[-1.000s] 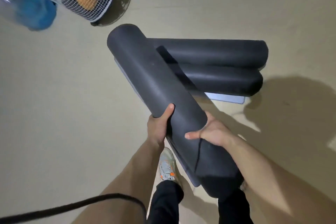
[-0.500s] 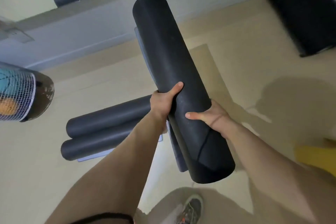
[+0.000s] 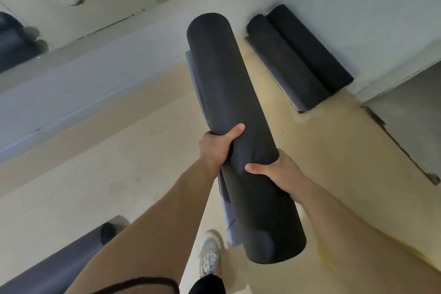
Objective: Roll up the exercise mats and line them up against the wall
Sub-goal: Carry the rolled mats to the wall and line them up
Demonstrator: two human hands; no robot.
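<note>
A dark rolled exercise mat point(image 3: 229, 93) is lifted off the floor in the middle of the head view, its far end pointing toward the wall. My left hand point(image 3: 216, 148) grips it from the left, thumb over the top. From the right, my right hand point(image 3: 278, 170) grips it a little nearer to me. A loose flap of the mat hangs along its left underside. Two more rolled dark mats point(image 3: 298, 55) lie side by side against the white wall point(image 3: 358, 7) at the upper right.
A mirror point(image 3: 71, 2) runs along the far wall above a pale skirting band. Another rolled mat point(image 3: 55, 267) lies on the beige floor at the bottom left. My shoe point(image 3: 210, 258) is on the floor below the carried mat. A grey recess point(image 3: 410, 112) opens at the right.
The view has turned right and moved toward the wall with the mat carried along. The pair of mats by the wall is now closer; the fan and the earlier floor mats have left view.
</note>
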